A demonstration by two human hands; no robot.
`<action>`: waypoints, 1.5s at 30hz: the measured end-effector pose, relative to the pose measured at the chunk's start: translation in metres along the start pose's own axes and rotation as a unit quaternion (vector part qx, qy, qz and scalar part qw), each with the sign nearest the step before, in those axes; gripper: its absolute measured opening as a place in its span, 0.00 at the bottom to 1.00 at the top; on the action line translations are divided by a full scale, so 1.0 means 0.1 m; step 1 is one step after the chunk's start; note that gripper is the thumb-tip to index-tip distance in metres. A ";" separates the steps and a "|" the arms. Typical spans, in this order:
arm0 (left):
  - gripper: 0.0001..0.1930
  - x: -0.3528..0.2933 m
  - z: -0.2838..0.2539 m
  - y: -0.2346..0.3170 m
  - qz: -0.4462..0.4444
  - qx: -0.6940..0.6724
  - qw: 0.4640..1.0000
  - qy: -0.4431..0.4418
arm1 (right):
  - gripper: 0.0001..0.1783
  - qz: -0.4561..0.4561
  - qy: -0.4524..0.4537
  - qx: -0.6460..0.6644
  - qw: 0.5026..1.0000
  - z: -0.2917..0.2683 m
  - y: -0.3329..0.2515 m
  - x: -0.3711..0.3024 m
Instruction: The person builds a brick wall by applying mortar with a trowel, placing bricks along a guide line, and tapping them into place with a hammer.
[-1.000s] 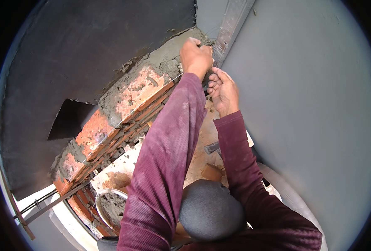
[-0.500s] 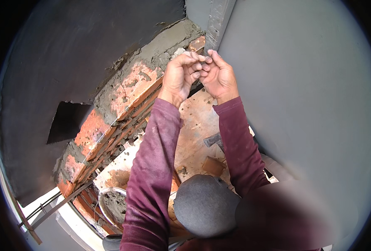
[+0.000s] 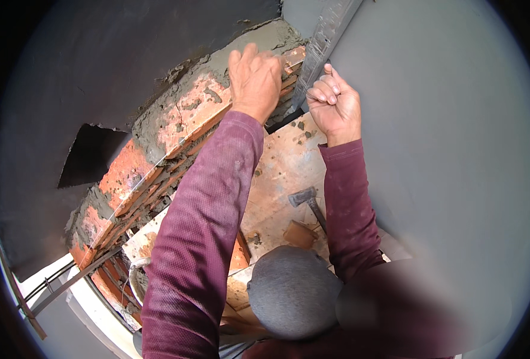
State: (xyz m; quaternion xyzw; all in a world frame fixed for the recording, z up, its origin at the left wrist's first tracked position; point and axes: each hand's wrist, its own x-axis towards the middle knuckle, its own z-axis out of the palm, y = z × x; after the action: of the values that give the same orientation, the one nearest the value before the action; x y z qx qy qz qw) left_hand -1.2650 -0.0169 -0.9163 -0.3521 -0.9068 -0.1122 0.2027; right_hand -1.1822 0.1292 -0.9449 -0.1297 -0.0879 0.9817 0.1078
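My left hand (image 3: 255,82) is over the top of a low brick wall (image 3: 196,110) spread with wet grey mortar (image 3: 151,128). Its back faces up and its fingers curl down, hiding whatever they grip. To the right, my right hand (image 3: 335,106) is raised beside a grey metal profile (image 3: 326,51) that stands at the wall's far end. Its fingers are folded in toward the palm, the thumb pressed close; anything between them is too small to make out. A thin white string (image 3: 140,181) runs along the front edge of the bricks.
A hammer (image 3: 302,196) and a brick piece (image 3: 299,234) lie on the mortar-spattered board (image 3: 286,161) below my hands. A bucket (image 3: 138,281) is partly hidden by my left sleeve. The dark wall has a square hole (image 3: 91,155); a smooth grey wall (image 3: 444,137) rises at right.
My hands were together, fingertips nearly meeting. Now they are apart: the left has turned over and moved up above the mortar, while the right has shifted right and folded its fingers.
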 end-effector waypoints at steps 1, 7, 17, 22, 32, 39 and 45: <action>0.09 0.01 0.02 0.00 0.010 -0.003 1.000 0.012 | 0.07 0.000 -0.008 0.010 1.000 0.02 0.03 0.02; 0.08 0.02 0.11 0.01 -0.010 -0.024 0.999 0.024 | 0.10 -0.007 -0.018 -0.022 1.000 0.21 -0.03 -0.02; 0.10 0.37 0.12 -0.02 -0.041 -0.186 0.981 0.040 | 0.09 -0.036 -0.037 -0.037 0.998 0.14 -0.02 -0.06; 0.09 0.49 0.20 0.10 -0.037 -0.212 0.973 0.084 | 0.11 -0.074 -0.037 -0.077 0.994 0.20 0.01 -0.07; 0.07 0.55 0.25 0.19 -0.029 -0.276 0.947 0.164 | 0.11 -0.074 -0.043 -0.081 0.993 0.16 -0.05 -0.12; 0.09 0.66 0.26 0.10 -0.032 -0.269 0.951 0.151 | 0.12 -0.094 -0.032 -0.111 0.989 0.18 0.02 -0.09; 0.09 0.65 0.07 0.19 -0.074 -0.314 0.943 0.082 | 0.12 -0.098 -0.022 -0.096 0.990 0.10 0.01 -0.13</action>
State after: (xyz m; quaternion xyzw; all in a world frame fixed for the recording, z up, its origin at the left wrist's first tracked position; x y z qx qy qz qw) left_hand -1.2974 0.0375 -0.8923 -0.3196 -0.8294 -0.4341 0.1468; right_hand -1.1731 0.1240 -0.9322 -0.1084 -0.1959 0.9562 0.1883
